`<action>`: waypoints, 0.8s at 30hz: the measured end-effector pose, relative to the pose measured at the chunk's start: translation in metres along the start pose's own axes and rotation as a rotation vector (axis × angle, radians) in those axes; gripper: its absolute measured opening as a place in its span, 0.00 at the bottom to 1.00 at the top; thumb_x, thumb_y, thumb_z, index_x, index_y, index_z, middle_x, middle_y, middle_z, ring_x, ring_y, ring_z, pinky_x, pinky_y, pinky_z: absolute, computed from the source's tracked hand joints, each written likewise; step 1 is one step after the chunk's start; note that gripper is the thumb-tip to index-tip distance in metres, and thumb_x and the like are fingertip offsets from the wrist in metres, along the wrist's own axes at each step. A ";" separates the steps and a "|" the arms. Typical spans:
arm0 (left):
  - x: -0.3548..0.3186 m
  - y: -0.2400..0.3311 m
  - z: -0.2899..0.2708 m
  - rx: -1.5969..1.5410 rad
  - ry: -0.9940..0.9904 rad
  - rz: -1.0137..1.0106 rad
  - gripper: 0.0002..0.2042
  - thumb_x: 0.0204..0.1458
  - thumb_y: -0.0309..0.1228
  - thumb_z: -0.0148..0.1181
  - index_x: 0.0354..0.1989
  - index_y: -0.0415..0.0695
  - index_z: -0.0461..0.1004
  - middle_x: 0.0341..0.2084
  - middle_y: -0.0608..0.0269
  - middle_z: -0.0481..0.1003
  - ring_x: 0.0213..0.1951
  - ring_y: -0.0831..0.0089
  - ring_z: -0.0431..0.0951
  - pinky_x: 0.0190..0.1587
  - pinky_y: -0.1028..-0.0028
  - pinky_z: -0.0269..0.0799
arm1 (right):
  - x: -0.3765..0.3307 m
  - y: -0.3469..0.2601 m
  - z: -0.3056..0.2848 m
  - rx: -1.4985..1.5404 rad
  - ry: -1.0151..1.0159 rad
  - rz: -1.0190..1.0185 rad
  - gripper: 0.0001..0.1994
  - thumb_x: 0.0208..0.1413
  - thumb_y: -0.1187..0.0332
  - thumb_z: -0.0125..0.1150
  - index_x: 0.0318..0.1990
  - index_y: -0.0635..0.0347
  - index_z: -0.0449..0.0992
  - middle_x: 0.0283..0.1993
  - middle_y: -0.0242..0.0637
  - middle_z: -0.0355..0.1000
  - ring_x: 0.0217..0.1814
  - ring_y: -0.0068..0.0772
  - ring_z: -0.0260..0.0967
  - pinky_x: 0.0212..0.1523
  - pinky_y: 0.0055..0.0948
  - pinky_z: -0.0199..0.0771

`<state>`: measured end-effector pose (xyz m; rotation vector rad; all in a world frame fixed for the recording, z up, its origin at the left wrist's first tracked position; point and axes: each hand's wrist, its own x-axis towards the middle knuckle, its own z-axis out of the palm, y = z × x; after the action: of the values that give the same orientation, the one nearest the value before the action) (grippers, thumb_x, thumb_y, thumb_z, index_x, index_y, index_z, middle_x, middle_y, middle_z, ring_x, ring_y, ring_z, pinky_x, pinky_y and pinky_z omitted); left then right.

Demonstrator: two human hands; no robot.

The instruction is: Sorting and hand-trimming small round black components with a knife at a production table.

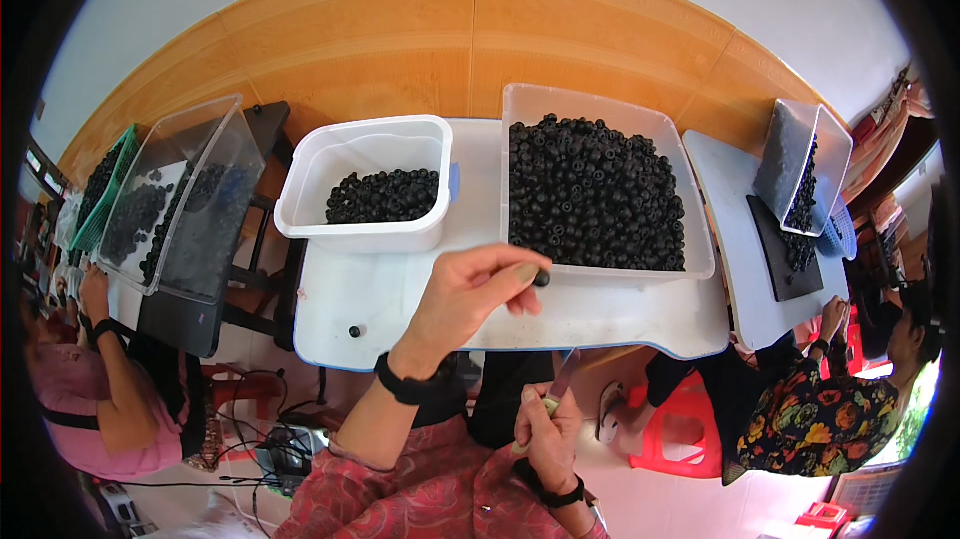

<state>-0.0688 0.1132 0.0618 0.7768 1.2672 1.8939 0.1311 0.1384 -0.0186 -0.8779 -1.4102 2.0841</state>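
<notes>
My left hand (468, 297) is raised over the front of the white table, thumb and fingers closed on a small round black piece (542, 278). It is just in front of a large clear bin (625, 273) heaped with black ring-like pieces (595, 194), some showing a hole. Lower down, at my lap and below the table edge, my right hand (550, 434) grips a knife (568, 371) by its pale green handle, blade pointing up. To the left of the bin, a white tub (365, 236) holds a smaller heap of black pieces (383, 198).
A single black piece (355, 332) lies on the white table (470, 314) near its front left. Co-workers sit on both sides, a pink sleeve (85, 409) left and a flowered shirt (815, 419) right. Their tables carry clear bins (215, 209). A red stool (680, 444) stands right of me.
</notes>
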 end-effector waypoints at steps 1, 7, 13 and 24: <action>-0.011 -0.006 -0.001 -0.104 0.017 -0.035 0.09 0.58 0.23 0.51 0.43 0.33 0.76 0.30 0.58 0.76 0.26 0.73 0.76 0.30 0.77 0.72 | 0.001 -0.002 0.001 0.001 0.005 -0.021 0.05 0.62 0.70 0.53 0.40 0.61 0.66 0.17 0.28 0.62 0.13 0.15 0.56 0.13 0.17 0.56; -0.055 -0.042 -0.005 -0.432 -0.002 -0.215 0.10 0.60 0.26 0.51 0.44 0.33 0.75 0.28 0.57 0.76 0.24 0.74 0.74 0.23 0.77 0.69 | 0.005 -0.009 0.008 0.003 -0.023 -0.130 0.05 0.64 0.71 0.49 0.42 0.62 0.66 0.15 0.29 0.59 0.10 0.17 0.53 0.12 0.18 0.53; -0.075 -0.066 0.005 -0.379 -0.040 -0.272 0.11 0.61 0.28 0.50 0.46 0.34 0.74 0.25 0.60 0.75 0.23 0.79 0.74 0.23 0.81 0.72 | 0.005 -0.017 0.010 0.096 -0.029 -0.169 0.06 0.64 0.69 0.49 0.42 0.62 0.66 0.18 0.28 0.64 0.14 0.14 0.56 0.15 0.15 0.55; -0.086 -0.077 0.018 -0.200 -0.086 -0.246 0.11 0.60 0.27 0.53 0.46 0.35 0.74 0.26 0.62 0.76 0.26 0.80 0.76 0.27 0.81 0.74 | 0.001 -0.019 0.000 0.222 0.005 -0.133 0.05 0.63 0.72 0.50 0.40 0.64 0.66 0.19 0.30 0.64 0.14 0.15 0.57 0.16 0.17 0.58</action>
<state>0.0111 0.0719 -0.0124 0.5639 1.0490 1.7363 0.1308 0.1459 -0.0010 -0.6807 -1.1732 2.0857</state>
